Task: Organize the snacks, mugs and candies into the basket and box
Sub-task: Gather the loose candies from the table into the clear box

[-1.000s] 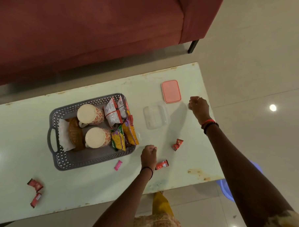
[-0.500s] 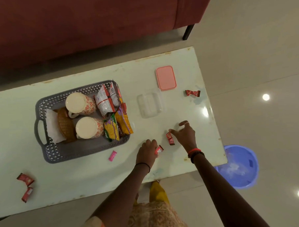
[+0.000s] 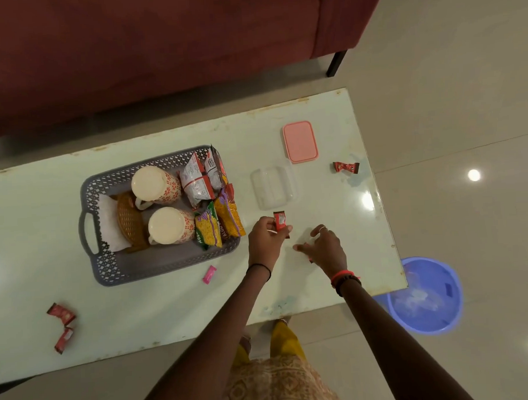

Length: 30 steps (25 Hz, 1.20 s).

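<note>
A grey basket on the pale table holds two mugs lying on their sides, several snack packets and a brown woven piece. A clear open box sits right of the basket, its pink lid behind it. My left hand pinches a red candy just below the box. My right hand is closed over another red candy on the table. More red candies lie at the far right and front left; a pink candy lies below the basket.
A dark red sofa stands behind the table. A blue plastic tub sits on the floor past the table's front right corner. The table edge runs close to my right wrist.
My left hand has lifted a red candy off the table and raised it toward the box. My right hand has closed over the other red candy beside it.
</note>
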Available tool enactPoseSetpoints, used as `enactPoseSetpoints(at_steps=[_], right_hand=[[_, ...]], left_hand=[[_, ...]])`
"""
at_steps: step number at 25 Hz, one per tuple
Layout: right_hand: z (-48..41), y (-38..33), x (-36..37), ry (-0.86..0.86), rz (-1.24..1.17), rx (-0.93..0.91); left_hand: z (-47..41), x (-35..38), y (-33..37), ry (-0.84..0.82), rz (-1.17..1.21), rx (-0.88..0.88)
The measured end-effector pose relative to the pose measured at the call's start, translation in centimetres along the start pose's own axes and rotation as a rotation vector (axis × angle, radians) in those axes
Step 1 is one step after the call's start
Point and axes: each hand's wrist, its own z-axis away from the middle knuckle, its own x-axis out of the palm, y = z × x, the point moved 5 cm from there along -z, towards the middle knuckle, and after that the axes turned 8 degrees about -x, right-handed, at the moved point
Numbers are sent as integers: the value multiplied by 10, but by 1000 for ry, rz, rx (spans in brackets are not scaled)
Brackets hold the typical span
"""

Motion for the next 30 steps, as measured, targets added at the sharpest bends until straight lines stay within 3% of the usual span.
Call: enactPoseSetpoints(at_steps=[5,12,18,23,30], right_hand=[[7,-5,13,63,45,-81],[13,-12,-15,189,-291,-74],[-5,-67,-65,350,-456,-202],[-35,-122,-66,319,-383,-313],[-56,-140,-45,221,-188,-391]], left_hand=[[-33,-13,52,115,22,78],[-71,-6,62,26,-136,12],[-31,-12,43,75,86,70],[10,-17,9,97,246,49],[46,-38,-42,139,165,116]])
